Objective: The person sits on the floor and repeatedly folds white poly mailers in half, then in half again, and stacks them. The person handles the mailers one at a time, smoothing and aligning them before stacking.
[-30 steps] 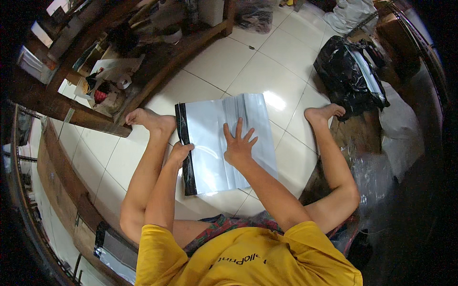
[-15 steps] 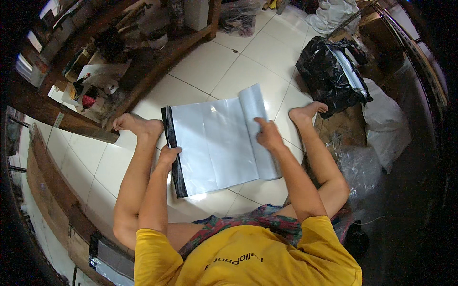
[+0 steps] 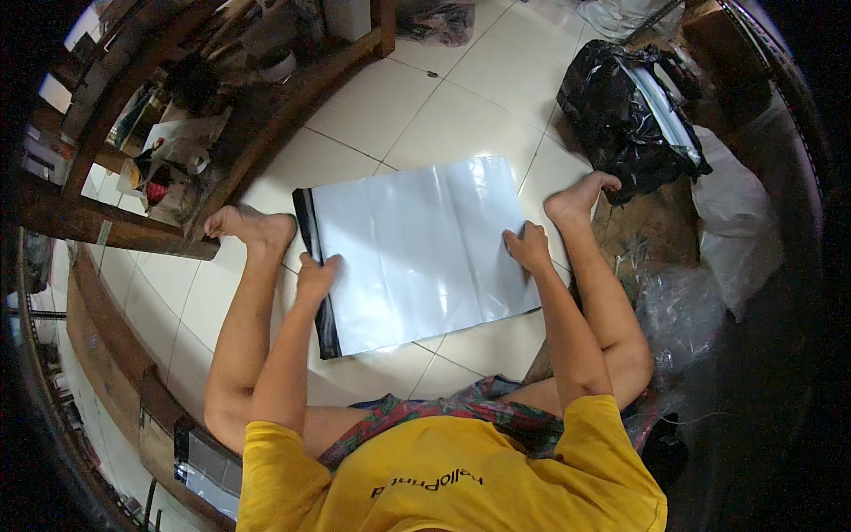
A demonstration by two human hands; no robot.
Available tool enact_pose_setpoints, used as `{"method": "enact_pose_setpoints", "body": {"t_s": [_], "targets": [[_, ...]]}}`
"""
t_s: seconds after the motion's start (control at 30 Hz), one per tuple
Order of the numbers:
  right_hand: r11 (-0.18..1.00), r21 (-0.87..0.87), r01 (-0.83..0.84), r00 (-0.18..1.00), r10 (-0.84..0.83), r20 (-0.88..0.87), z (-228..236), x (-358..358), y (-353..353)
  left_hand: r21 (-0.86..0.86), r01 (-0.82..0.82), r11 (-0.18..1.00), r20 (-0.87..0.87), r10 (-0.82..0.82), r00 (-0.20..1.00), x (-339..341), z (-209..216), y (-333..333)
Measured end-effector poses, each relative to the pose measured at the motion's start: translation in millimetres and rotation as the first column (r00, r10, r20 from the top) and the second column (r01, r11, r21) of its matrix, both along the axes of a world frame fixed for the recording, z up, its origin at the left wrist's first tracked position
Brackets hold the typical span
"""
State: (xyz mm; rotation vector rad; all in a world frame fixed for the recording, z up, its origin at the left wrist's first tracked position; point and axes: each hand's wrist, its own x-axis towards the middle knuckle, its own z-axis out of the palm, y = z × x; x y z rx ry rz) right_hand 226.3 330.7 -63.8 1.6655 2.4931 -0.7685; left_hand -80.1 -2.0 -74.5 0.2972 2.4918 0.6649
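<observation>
A large pale plastic mailer point(image 3: 417, 253) with a black strip along its left side lies flat on the floor between my spread legs. Whether it is a single sheet or a stack, I cannot tell. My left hand point(image 3: 316, 277) grips the black strip, thumb on top. At the opposite side, my right hand point(image 3: 531, 250) holds the right edge between thumb and fingers. Some of the fingers are hidden at both edges.
White floor tiles point(image 3: 487, 106) surround the mailer. A black plastic bag point(image 3: 612, 115) with pale sheets inside stands beyond my right foot, beside clear plastic wrapping point(image 3: 678, 315). A wooden frame point(image 3: 301, 97) with clutter is at far left; a curved wooden piece point(image 3: 111, 332) lies nearer.
The rolled right part of the mailer has been laid out flat. My right hand has moved right, from the roll to the mailer's right edge; my left hand stays at the black strip.
</observation>
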Motion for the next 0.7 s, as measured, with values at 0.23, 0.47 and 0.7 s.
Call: {"method": "enact_pose_setpoints", "body": {"t_s": [0.23, 0.47, 0.7], "targets": [[0.994, 0.105, -0.036, 0.994, 0.046, -0.098, 3.1, 3.5, 5.8, -0.074, 0.127, 0.989, -0.091, -0.134, 0.987, 7.6, 4.4, 7.3], [0.989, 0.117, 0.086, 0.964, -0.053, -0.262, -7.6, 18.6, 6.3, 0.303, 0.062, 0.951, -0.007, -0.063, 0.998, 6.6, 0.1, -21.7], [0.989, 0.146, 0.025, 0.975, 0.007, -0.220, -10.0, 15.8, 8.1, -0.076, 0.030, 0.997, -0.350, -0.055, 0.935, 50.3, 5.5, 9.2]]}}
